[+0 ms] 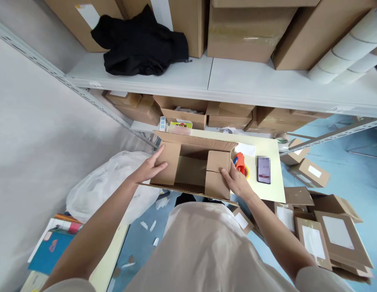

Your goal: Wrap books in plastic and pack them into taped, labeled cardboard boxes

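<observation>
An open cardboard box (218,187) is held in front of my body, over the near edge of the pale work table (275,162). Its long side flaps stand outward, and I see bare cardboard inside. My left hand (148,167) grips the left end, thumb and forefinger lying along the inner face. At the right end my right hand (237,181) has its thumb on the inner panel, with the other fingers mostly hidden behind the wall. Just beyond that hand lies an orange tape dispenser (240,163), with a phone (263,169) to its right.
Shelving (231,87) with cartons, a black garment (142,44) and white rolls (346,48) rises ahead. A white plastic bag (112,182) sits at left, above a blue folder (51,249). Several labelled cartons (337,231) are piled at right. Paper scraps lie on the floor.
</observation>
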Action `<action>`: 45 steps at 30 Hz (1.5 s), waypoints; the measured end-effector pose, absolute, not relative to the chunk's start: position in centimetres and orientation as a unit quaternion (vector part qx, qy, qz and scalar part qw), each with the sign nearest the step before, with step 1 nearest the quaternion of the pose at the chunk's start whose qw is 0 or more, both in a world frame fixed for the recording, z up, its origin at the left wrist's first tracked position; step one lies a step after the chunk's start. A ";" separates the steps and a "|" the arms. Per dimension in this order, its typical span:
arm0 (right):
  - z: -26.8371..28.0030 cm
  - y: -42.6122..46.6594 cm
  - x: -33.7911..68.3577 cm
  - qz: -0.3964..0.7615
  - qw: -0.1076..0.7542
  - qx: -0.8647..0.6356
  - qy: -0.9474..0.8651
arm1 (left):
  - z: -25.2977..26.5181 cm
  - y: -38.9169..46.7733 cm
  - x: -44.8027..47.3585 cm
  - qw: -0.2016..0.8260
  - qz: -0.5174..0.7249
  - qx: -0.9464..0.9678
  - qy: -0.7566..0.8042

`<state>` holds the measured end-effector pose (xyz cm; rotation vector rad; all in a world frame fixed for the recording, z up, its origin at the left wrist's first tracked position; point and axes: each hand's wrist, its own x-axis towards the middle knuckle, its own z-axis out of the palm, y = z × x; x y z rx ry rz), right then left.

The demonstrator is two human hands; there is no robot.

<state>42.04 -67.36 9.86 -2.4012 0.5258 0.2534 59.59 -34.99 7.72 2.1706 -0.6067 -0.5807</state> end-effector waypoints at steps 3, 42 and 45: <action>10.0 -67.1 40.6 0.116 0.350 -0.904 0.218 | 8.3 -35.0 58.6 0.406 -0.224 0.857 -0.225; 6.8 -66.9 42.6 -0.076 0.311 -0.899 0.299 | 5.3 -35.6 63.6 0.447 -0.271 0.784 -0.335; 6.7 -67.5 42.2 -0.073 0.422 -0.851 0.303 | 6.6 -33.5 62.9 0.531 -0.270 0.713 -0.370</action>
